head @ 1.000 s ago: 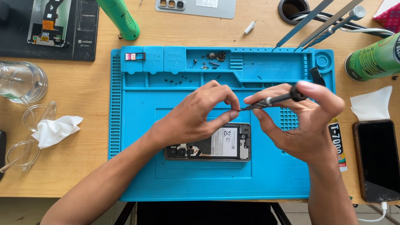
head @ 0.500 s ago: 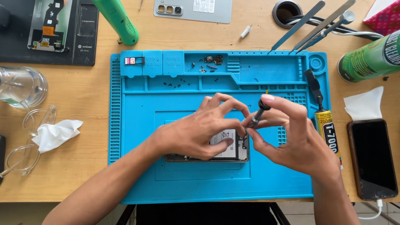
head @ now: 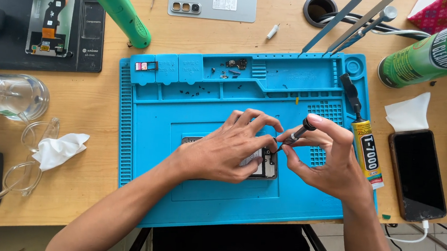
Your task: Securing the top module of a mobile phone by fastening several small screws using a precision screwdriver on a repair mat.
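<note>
On the blue silicone work mat (head: 157,152), near its middle, lies an opened dark smartphone (head: 265,163), mostly covered by the left hand (head: 226,152), whose fingers are spread flat and press down on it. The right hand (head: 327,160), just right of it, pinches a slim black screwdriver (head: 297,134) between thumb and fingertips, its tip at the phone's far right corner. A tube of glue (head: 365,147) lies right of that hand.

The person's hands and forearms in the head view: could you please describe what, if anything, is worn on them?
Nothing is worn. The left hand and the right hand are bare, with no gloves, and no rings, watch or wrist strap are visible. Both forearms are uncovered as far as the bottom edge of the picture, so no sleeve shows. The fingernails visible are short and unpainted.
</note>
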